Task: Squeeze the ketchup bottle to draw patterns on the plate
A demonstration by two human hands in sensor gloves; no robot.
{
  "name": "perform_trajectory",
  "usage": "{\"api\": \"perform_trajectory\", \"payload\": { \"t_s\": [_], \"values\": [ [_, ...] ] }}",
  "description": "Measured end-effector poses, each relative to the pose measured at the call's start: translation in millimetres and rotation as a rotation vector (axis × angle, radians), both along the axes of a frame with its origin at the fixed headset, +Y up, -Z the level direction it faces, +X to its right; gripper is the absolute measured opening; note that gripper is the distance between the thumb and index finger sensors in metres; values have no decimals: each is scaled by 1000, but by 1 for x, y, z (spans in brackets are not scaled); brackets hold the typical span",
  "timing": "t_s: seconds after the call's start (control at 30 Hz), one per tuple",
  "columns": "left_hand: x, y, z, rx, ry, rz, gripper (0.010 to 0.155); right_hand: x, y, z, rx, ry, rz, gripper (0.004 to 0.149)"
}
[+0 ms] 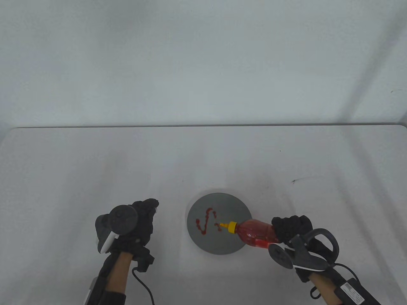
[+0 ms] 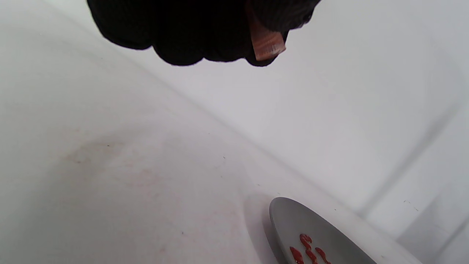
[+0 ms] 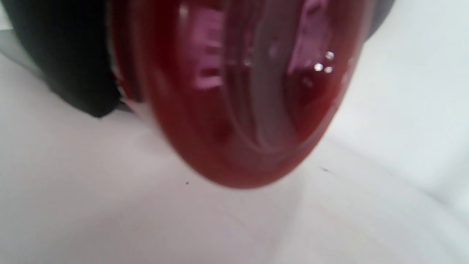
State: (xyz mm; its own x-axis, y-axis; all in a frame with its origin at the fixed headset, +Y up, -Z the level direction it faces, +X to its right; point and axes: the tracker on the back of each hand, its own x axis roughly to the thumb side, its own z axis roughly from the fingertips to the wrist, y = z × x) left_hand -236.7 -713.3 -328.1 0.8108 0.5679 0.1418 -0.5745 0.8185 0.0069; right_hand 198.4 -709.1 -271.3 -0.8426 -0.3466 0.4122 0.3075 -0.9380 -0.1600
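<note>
**Drawing in ketchup**

Our right hand [image 1: 291, 230] grips the clear red ketchup bottle [image 1: 256, 236], tipping its yellow nozzle [image 1: 229, 226] over the round grey plate [image 1: 227, 246] so sauce lands there. Our left hand [image 1: 140, 222] waits aside on the bench, fingers curled together, empty.

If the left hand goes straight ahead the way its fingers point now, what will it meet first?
The left hand points up the table, left of the plate. That way looks free as far as the table's far edge; hand height is unclear.
</note>
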Motion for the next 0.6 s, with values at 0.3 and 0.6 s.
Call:
{"api": "perform_trajectory", "payload": {
  "t_s": [0.3,0.6],
  "values": [
    [-1,-1,1,2,12,-22,47,12,-3,-21,40,-4,13,93],
    [0,-2,-1,6,21,-40,47,18,-8,-45,10,-40,16,92]
  ]
}}
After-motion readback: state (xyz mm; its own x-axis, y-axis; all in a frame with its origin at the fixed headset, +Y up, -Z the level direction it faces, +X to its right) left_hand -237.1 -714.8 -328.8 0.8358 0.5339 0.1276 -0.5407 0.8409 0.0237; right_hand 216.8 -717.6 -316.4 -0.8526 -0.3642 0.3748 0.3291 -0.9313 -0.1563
